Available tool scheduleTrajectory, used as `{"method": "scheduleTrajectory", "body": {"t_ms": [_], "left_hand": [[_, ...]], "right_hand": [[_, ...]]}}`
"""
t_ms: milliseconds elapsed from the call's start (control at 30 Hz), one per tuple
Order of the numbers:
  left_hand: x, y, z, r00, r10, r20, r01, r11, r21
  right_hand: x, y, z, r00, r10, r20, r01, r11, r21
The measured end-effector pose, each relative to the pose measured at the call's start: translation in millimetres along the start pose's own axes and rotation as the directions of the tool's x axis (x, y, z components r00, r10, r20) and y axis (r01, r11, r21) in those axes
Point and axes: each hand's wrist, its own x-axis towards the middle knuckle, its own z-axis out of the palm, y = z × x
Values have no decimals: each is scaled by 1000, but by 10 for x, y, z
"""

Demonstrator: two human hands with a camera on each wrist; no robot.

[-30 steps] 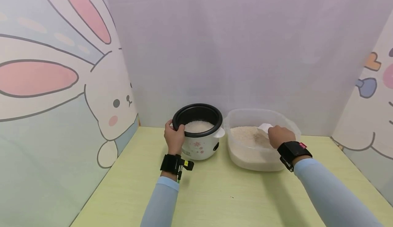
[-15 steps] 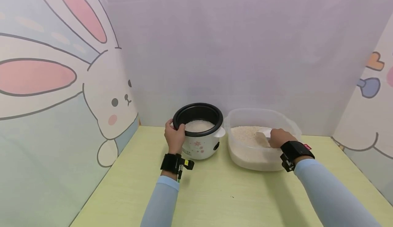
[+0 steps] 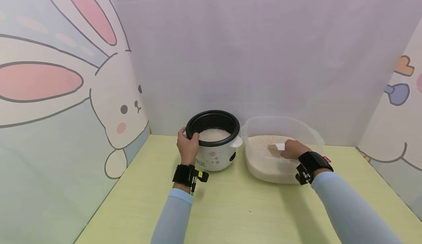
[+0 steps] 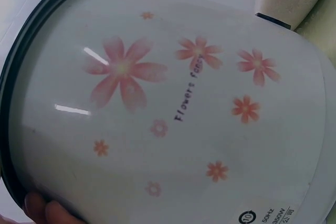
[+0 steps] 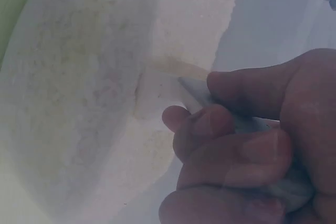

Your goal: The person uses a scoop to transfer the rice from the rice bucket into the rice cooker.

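Note:
My left hand (image 3: 188, 149) grips the black rim at the left side of a white rice cooker (image 3: 212, 158) printed with pink flowers. White rice (image 3: 213, 135) lies inside its dark pot. In the left wrist view, fingertips (image 4: 58, 214) show at the lower edge of the flowered cooker wall (image 4: 173, 145). Inside a translucent plastic tub (image 3: 273, 122), my right hand (image 3: 294, 150) holds a white scoop (image 3: 277, 147), its front end down in the rice (image 3: 262, 143). The right wrist view shows the fingers (image 5: 236, 156) curled round the scoop's handle, seen through the tub wall.
Cooker and tub stand side by side on a pale yellow-green table (image 3: 230, 207), close to the lilac backdrop cloth (image 3: 250, 61). Side panels with cartoon rabbits (image 3: 112, 115) flank the table. A tiny dark speck (image 3: 249, 211) lies in front of the cooker.
My right hand has lowered the scoop into the tub's rice and moved it left a little. The left hand keeps its hold on the cooker's rim.

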Motion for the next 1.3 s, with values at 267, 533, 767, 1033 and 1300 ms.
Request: {"method": "scheduleTrajectory", "body": {"t_ms": [267, 533, 767, 1033, 1300], "left_hand": [[-2, -2, -7, 1000, -13, -13, 13, 1000, 7], [-12, 7, -15, 1000, 0, -12, 0, 1000, 3], [-9, 17, -9, 1000, -11, -8, 11, 1000, 6], [-15, 40, -10, 1000, -15, -8, 15, 1000, 3], [-32, 57, -13, 1000, -15, -2, 15, 1000, -2]], "right_hand": [[7, -14, 5, 999, -42, 13, 42, 999, 0], [32, 53, 7, 992, -126, 10, 125, 991, 57], [46, 133, 36, 966, -257, -8, 257, 964, 73], [-10, -3, 6, 979, -206, 0, 206, 978, 39], [-4, 7, 7, 975, -219, 27, 217, 974, 73]]}}
